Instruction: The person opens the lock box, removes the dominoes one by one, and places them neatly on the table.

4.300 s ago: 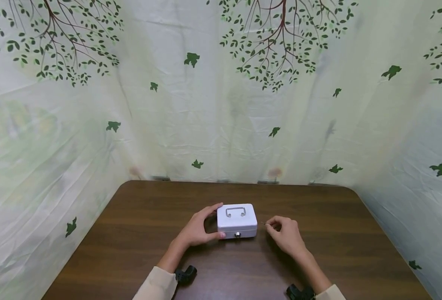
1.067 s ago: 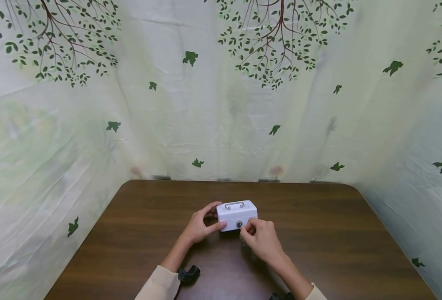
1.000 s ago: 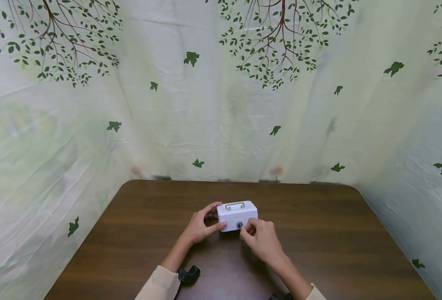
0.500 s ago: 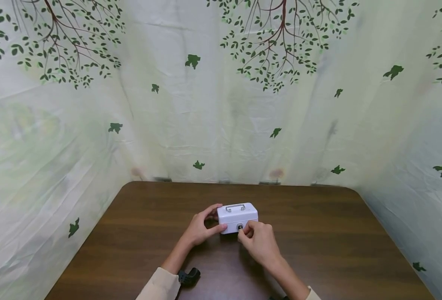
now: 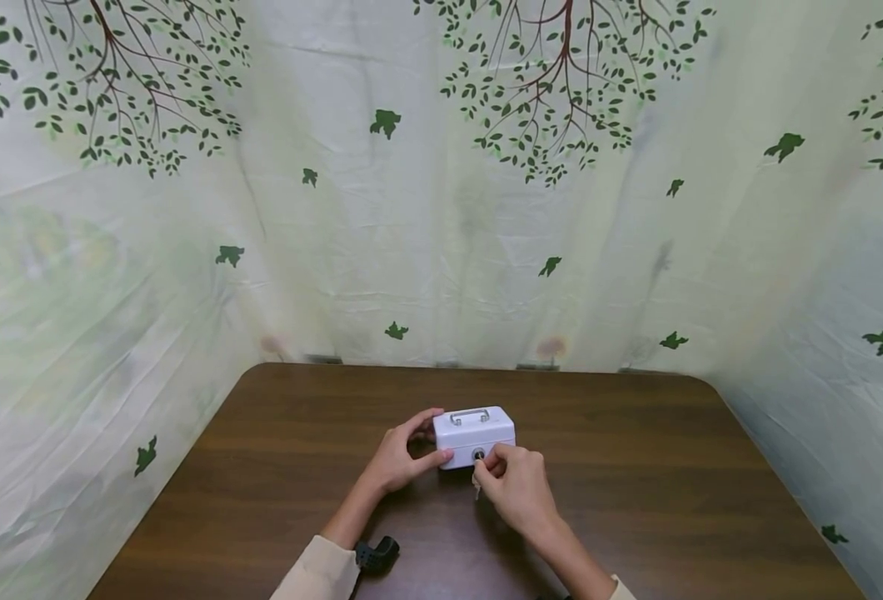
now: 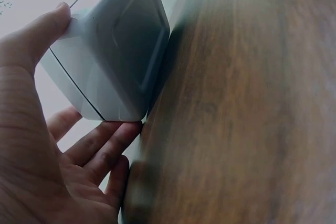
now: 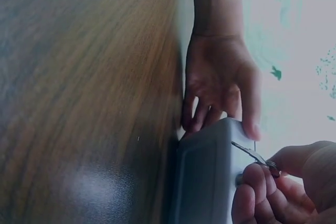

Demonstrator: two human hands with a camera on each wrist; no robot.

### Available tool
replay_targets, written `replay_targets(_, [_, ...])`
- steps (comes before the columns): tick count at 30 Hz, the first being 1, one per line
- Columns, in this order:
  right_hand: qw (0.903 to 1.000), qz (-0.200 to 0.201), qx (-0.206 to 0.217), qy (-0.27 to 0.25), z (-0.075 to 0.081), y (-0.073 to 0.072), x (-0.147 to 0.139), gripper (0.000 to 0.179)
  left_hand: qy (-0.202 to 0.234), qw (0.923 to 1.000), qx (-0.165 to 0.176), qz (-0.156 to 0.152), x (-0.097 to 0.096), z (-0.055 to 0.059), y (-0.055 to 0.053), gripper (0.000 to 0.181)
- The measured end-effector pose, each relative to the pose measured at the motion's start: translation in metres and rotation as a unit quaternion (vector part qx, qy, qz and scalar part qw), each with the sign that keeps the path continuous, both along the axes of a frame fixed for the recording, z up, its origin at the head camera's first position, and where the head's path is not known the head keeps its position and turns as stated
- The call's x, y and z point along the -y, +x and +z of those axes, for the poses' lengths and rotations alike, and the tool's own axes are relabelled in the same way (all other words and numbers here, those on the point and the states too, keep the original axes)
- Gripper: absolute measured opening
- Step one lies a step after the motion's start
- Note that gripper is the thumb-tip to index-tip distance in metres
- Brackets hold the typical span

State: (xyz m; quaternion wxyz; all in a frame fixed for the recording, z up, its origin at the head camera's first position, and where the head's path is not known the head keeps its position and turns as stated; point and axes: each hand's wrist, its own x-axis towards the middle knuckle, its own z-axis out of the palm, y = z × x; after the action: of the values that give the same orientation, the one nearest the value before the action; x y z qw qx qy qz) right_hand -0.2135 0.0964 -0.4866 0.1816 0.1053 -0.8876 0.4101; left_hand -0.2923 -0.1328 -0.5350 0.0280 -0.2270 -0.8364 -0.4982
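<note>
A small white cash box (image 5: 475, 429) with a wire handle on its lid is tilted back on the table, its front edge raised and part of its underside (image 6: 137, 40) showing. My left hand (image 5: 399, 458) grips its left end, thumb on the front face and fingers toward the back. At the round lock (image 5: 478, 454) on the front, my right hand (image 5: 516, 485) pinches a key, which the fingers mostly hide. Another key (image 7: 245, 150) dangles from that pinch, below the fingertips in the head view. The lid is down.
The box is on a brown wooden table (image 5: 321, 417) with rounded far corners. Pale curtains (image 5: 426, 208) printed with leaves and branches enclose its back and sides. A black band (image 5: 376, 553) is worn on the left wrist.
Over the last few seconds my right hand has moved left from beside the box to its lock, and the box has tipped backward. Lately the right fingers shifted slightly and a hanging key shows.
</note>
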Motion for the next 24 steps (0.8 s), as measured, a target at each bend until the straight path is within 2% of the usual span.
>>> replay_targets(8, [0.9996,-0.021,-0.014,0.016,0.0011,0.0001,0.0016,0.028,-0.012,0.9998,0.006,0.012,-0.0002,-0.0006,0.0003,0.068])
replay_targets(19, [0.9996,-0.025,0.013,-0.011,0.0019,-0.0005,0.0020,0.026,-0.008,0.9997,-0.024,0.005,-0.0016,-0.0008,0.0011,0.070])
replay_targets(24, [0.9989,-0.023,0.022,-0.033,0.0002,-0.0005,0.0021,0.024,0.001,0.9996,-0.027,0.005,-0.0023,-0.0009,0.0009,0.068])
